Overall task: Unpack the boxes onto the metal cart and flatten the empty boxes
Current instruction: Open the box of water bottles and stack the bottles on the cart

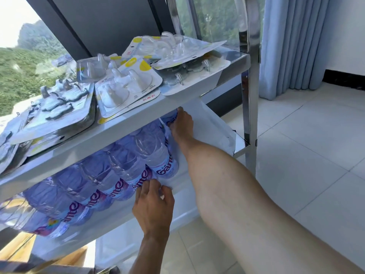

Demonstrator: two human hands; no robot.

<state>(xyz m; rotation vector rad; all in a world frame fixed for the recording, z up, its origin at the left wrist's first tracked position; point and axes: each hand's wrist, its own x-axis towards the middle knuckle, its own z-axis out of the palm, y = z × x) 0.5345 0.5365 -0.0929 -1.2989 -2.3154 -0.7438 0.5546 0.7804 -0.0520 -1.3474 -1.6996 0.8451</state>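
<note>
Under the top shelf of the shiny metal cart (pixel 249 80), the shrink-wrapped pack of clear water bottles (pixel 110 175) is lain lengthwise leftward. Its near end is pinched by the left hand (pixel 153 202); its far corner is apparently touched by the right hand (pixel 182 123).

**Hidden and cut off**

The right hand's (pixel 180 123) fingertips vanish under the top shelf (pixel 110 133), behind the water bottles (pixel 110 175). The bottles' tops are hidden by that shelf, and the pack runs off the left edge. The blister packs (pixel 126 86) at far left are blurred.
</note>
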